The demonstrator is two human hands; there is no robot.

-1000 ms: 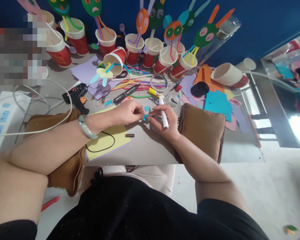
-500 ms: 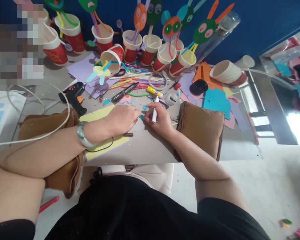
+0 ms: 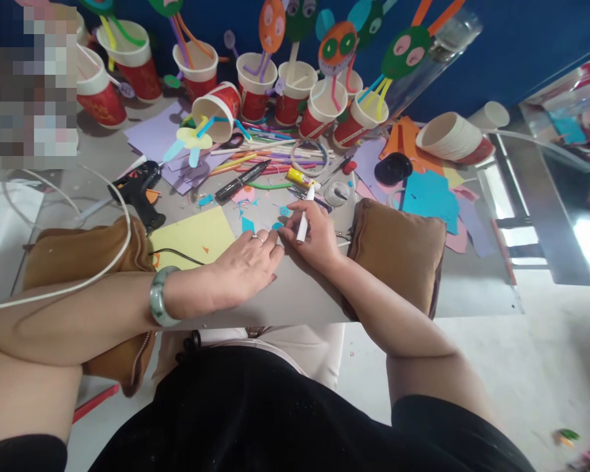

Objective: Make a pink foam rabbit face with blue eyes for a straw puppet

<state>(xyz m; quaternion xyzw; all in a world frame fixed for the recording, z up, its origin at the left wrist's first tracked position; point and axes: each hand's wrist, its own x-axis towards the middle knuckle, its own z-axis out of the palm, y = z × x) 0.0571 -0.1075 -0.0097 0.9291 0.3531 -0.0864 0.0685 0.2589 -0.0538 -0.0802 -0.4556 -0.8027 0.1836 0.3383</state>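
no text is legible (the gold marks on one red cup are too blurred).

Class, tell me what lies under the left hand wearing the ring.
Grey tabletop and part of a yellow sheet show beside the left hand; whatever it covers underneath cannot be seen.

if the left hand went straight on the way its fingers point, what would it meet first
Most likely the right hand, which holds a slim white pen. The small rounded blue paper piece between it and the left hand might be brushed first; depth is unclear.
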